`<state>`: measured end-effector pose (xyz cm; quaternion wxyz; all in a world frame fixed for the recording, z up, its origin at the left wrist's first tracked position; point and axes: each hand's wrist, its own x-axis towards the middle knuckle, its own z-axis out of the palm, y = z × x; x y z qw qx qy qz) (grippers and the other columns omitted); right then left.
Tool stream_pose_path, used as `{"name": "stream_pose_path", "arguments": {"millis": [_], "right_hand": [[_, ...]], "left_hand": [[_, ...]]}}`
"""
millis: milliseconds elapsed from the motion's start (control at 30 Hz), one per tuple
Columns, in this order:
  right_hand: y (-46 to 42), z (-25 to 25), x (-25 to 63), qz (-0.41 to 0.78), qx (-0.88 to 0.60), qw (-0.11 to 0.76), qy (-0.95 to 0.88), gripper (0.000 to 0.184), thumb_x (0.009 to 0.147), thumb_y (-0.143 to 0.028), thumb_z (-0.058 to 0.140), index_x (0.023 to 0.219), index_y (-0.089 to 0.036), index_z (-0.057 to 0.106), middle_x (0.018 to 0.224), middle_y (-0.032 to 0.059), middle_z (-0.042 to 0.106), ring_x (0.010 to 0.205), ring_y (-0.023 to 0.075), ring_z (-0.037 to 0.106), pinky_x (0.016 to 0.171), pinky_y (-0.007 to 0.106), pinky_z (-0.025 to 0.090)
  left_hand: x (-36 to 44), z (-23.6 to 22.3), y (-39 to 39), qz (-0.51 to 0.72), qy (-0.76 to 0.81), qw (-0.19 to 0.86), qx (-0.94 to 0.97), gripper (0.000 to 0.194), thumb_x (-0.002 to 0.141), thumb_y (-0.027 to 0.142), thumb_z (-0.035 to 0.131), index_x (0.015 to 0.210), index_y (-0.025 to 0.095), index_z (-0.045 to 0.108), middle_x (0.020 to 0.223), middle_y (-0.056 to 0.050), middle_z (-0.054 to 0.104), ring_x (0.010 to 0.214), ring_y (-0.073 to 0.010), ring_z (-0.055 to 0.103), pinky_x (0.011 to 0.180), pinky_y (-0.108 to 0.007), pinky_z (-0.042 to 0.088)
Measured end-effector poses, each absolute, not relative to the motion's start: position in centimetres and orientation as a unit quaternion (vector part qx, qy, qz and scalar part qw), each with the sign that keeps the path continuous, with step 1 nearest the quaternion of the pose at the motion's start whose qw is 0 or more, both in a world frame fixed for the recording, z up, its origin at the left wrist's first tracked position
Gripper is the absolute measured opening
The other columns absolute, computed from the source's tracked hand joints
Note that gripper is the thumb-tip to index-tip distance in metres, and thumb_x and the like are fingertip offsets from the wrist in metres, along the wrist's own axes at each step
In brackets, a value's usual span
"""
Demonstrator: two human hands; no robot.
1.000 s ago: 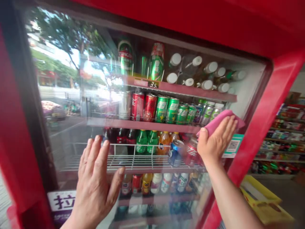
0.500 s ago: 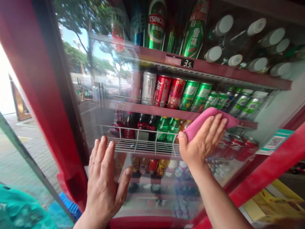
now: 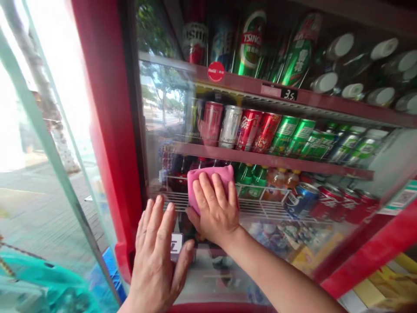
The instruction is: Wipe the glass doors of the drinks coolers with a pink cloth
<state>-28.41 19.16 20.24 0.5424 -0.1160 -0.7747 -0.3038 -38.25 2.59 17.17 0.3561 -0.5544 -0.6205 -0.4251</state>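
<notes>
Right now the right hand point(image 3: 213, 208) is the busy one: it's laid flat over a pink cloth point(image 3: 197, 187), fingers slightly apart, pressing it onto the glass door point(image 3: 202, 278) of a drinks fridge. No pinching, just palm and fingers bearing down, with the forearm coming in from about 4 o'clock. The cloth sits near the middle of the pane, level with a wire shelf point(image 3: 267, 208) behind the glass.

The left hand point(image 3: 158, 256) is at about 7 o'clock from the cloth, just beside the right one, spread wide with its palm toward the glass and the fingers pointing up. It's holding nothing.

Behind the glass, a blue Pepsi can point(image 3: 301, 200) lies at about 3 o'clock from the cloth, and a green Tsingtao can point(image 3: 250, 39) stands up around 1 o'clock. The red door frame point(image 3: 107, 130) runs along at 9 o'clock.
</notes>
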Motion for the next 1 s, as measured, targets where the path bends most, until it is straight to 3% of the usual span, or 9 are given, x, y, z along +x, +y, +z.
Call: {"name": "stream_pose_path", "arguments": {"millis": [133,267,333,400,467,633,800,867,1000], "right_hand": [[18.1,26.4,-32.4,-0.272,-0.065,0.529,-0.801,0.072,0.115,-0.054,0.051,0.175,-0.015,0.041,0.181,0.0094,0.046,0.179,0.0265,0.012,0.146,0.056,-0.001],[17.3,36.7,-35.4,-0.219,-0.035,0.549,-0.805,0.067,0.117,-0.041,0.055,0.177,-0.018,0.036,0.186,0.0084,0.034,0.177,0.0305,0.012,0.143,0.065,0.006],[16.6,41.6,-36.4,-0.227,-0.055,0.581,-0.78,0.06,0.121,-0.039,0.042,0.175,-0.011,0.037,0.186,0.0127,0.028,0.176,0.0301,0.007,0.141,0.062,0.007],[15.7,44.9,-36.9,-0.266,-0.116,0.567,-0.771,0.065,0.122,-0.039,0.013,0.173,-0.003,0.031,0.185,0.0181,0.023,0.174,0.0327,0.007,0.137,0.059,0.005],[14.8,46.1,-37.1,-0.292,-0.181,0.542,-0.767,0.067,0.12,-0.039,0.008,0.175,-0.003,0.025,0.185,0.0186,0.021,0.174,0.0335,0.011,0.135,0.06,0.003],[13.9,41.9,-37.7,-0.238,-0.147,0.557,-0.782,0.077,0.111,-0.038,0.06,0.177,-0.011,0.033,0.188,0.0119,0.027,0.178,0.0327,0.012,0.143,0.056,-0.001],[14.1,35.5,-38.7,-0.152,-0.076,0.583,-0.795,0.073,0.11,-0.028,0.046,0.18,-0.02,0.025,0.188,0.0072,0.03,0.178,0.0343,0.004,0.143,0.067,-0.002],[14.3,33.0,-38.9,-0.147,-0.067,0.583,-0.796,0.075,0.111,-0.027,0.046,0.182,-0.022,0.021,0.188,0.0068,0.033,0.178,0.0357,0.01,0.143,0.07,0.002],[14.8,27.8,-38.5,-0.187,-0.068,0.56,-0.804,0.069,0.113,-0.027,0.049,0.179,-0.021,0.029,0.183,0.0077,0.043,0.176,0.0305,0.027,0.146,0.062,0.007]], "left_hand": [[-40.6,19.8,1.9,-0.407,-0.607,0.382,-0.565,0.088,0.103,0.03,0.068,0.179,0.015,0.027,0.189,-0.015,0.025,0.178,-0.0339,0.018,0.145,-0.051,0.019],[-42.5,23.6,1.0,-0.409,-0.578,0.413,-0.573,0.09,0.103,0.034,0.069,0.18,0.016,0.025,0.19,-0.017,0.021,0.178,-0.0387,0.017,0.145,-0.057,0.02],[-43.1,25.1,0.4,-0.412,-0.57,0.422,-0.572,0.091,0.103,0.034,0.068,0.18,0.018,0.023,0.191,-0.016,0.019,0.178,-0.04,0.016,0.145,-0.061,0.019],[-43.7,26.1,-0.2,-0.418,-0.568,0.429,-0.564,0.091,0.103,0.035,0.068,0.181,0.019,0.022,0.191,-0.015,0.019,0.178,-0.041,0.016,0.145,-0.064,0.019],[-44.2,26.3,-0.8,-0.427,-0.569,0.433,-0.554,0.091,0.103,0.035,0.068,0.181,0.019,0.023,0.19,-0.015,0.02,0.178,-0.0415,0.016,0.145,-0.065,0.019],[-45.3,24.6,-2.0,-0.425,-0.587,0.412,-0.553,0.092,0.103,0.032,0.069,0.181,0.02,0.022,0.19,-0.014,0.021,0.178,-0.0398,0.016,0.145,-0.064,0.019],[-45.6,22.6,-3.0,-0.423,-0.6,0.388,-0.557,0.093,0.103,0.032,0.069,0.181,0.021,0.021,0.191,-0.013,0.019,0.178,-0.0386,0.016,0.145,-0.062,0.019],[-45.6,22.0,-3.4,-0.426,-0.606,0.38,-0.554,0.094,0.102,0.032,0.071,0.181,0.021,0.022,0.191,-0.014,0.019,0.178,-0.039,0.015,0.145,-0.063,0.019],[-45.3,20.8,-4.1,-0.425,-0.617,0.369,-0.55,0.094,0.102,0.033,0.072,0.181,0.02,0.024,0.19,-0.016,0.02,0.178,-0.0398,0.015,0.145,-0.064,0.019]]}}
